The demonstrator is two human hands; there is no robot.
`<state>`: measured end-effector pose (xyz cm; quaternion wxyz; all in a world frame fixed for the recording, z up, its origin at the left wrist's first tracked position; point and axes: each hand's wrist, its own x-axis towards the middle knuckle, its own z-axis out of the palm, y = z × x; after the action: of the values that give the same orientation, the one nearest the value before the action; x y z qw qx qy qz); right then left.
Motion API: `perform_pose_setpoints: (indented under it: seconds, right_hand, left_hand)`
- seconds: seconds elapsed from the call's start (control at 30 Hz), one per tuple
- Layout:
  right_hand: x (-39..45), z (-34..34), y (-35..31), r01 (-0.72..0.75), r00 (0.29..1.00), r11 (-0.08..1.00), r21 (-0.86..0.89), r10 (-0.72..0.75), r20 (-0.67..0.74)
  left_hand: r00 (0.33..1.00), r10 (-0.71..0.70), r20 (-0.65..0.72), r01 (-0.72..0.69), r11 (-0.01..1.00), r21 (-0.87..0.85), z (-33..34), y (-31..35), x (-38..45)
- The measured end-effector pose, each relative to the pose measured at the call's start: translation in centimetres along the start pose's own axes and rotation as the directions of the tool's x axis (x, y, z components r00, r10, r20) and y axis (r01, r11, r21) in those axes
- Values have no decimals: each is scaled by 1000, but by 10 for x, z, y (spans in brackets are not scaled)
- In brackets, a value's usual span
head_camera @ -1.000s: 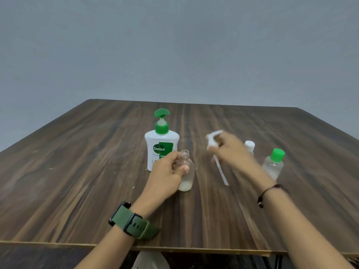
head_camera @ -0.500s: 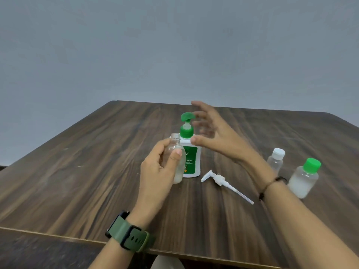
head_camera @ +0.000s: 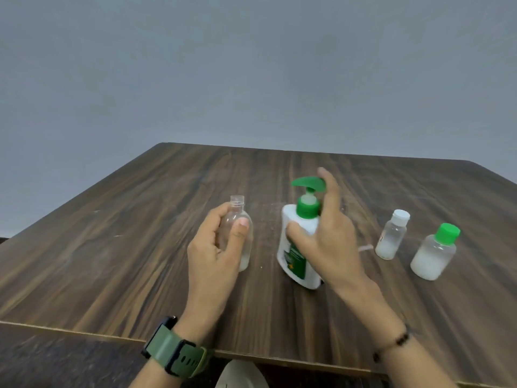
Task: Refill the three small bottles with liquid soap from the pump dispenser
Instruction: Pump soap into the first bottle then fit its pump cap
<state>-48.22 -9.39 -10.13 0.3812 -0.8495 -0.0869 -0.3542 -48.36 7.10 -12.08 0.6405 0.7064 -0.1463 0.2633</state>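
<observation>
Left hand [head_camera: 215,256] grips the uncapped clear bottle [head_camera: 237,228] while right hand [head_camera: 327,242] clasps the tilted pump dispenser [head_camera: 299,242].

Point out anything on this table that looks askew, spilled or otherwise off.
The pump dispenser is tilted, not standing flat, with the right hand gripping its body. The uncapped clear bottle in the left hand has no cap. No spill shows on the table.

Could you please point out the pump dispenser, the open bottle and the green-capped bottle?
pump dispenser [head_camera: 307,208]: head view, on its green collar.
open bottle [head_camera: 237,201]: head view, on its uncapped neck.
green-capped bottle [head_camera: 447,233]: head view, on its green cap.
</observation>
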Motion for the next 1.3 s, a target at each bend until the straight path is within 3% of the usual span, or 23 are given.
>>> perform_pose_setpoints:
  seconds: [0.07,0.17,0.23,0.47,0.8,0.93,1.07,1.13,1.3]
  right_hand:
    - [-16,-13,6,-4,987,994,-109,-14,-162]
    - [-23,-23,16,-16,967,980,-196,-35,-251]
    - [-23,-25,19,20,966,975,-222,-76,-247]
    - [-22,-28,29,37,977,999,-36,-44,-210]
    - [-20,-34,28,8,991,998,56,0,-132]
    - [-17,-49,21,-16,997,985,173,29,-76]
    - [3,-67,14,-124,981,883,452,176,-76]
    - [17,-72,12,-170,973,847,503,226,-51]
    - [36,-73,12,-381,910,583,717,375,178]
  left_hand:
    - [998,-4,55,6,999,-44,9,5,-5]
    - [990,11,140,-3,998,-58,30,12,-11]
    - [983,25,182,-10,997,-78,43,15,-13]
    - [968,14,250,16,993,-117,70,26,-5]
    - [924,152,350,-170,985,23,67,44,19]
    - [933,108,344,-109,994,-15,64,46,25]
    - [911,102,400,-83,994,-64,64,45,26]
    - [885,114,452,-85,993,-86,62,41,27]
    - [882,143,448,-111,989,-97,55,31,28]
